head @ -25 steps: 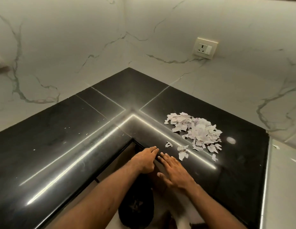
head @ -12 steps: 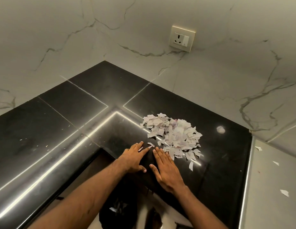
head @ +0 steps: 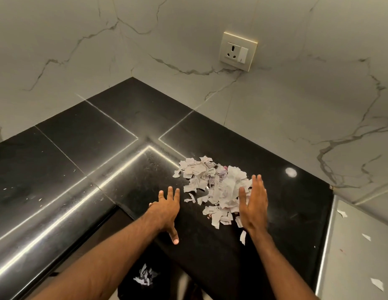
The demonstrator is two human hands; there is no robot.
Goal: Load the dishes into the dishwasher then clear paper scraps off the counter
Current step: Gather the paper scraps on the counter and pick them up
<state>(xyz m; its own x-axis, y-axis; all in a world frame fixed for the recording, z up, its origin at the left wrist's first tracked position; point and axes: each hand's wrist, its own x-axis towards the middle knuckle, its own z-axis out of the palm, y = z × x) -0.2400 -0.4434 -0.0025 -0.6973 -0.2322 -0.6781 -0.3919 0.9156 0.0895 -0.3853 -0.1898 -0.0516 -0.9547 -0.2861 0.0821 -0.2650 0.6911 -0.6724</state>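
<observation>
I judge this to be the second half of the job: no dishes or dishwasher are in view, and both my hands are down at the paper scraps (head: 217, 187), which lie heaped on the black counter (head: 80, 148) just right of its inner corner, toward the near edge. My left hand (head: 167, 210) lies palm down on the stone just left of the heap, fingers straight and a little apart, holding nothing. My right hand (head: 253, 202) stands on edge against the heap's right side, fingers straight and together, touching the outer scraps but gripping none. Below the near edge sits a dark bin (head: 160, 278) with a few scraps in it. As I read it, the next move calls for bringing the hands together to pack the heap, then drawing it over the near edge into the bin, slowly, since light paper scatters. A loose scrap (head: 243, 237) by my right wrist and stray pieces (head: 366, 237) on the pale surface to the right will need a separate pass. There is faint print on the scraps, too small to read, and the wall socket (head: 237, 50) shows no brand I can make out.
</observation>
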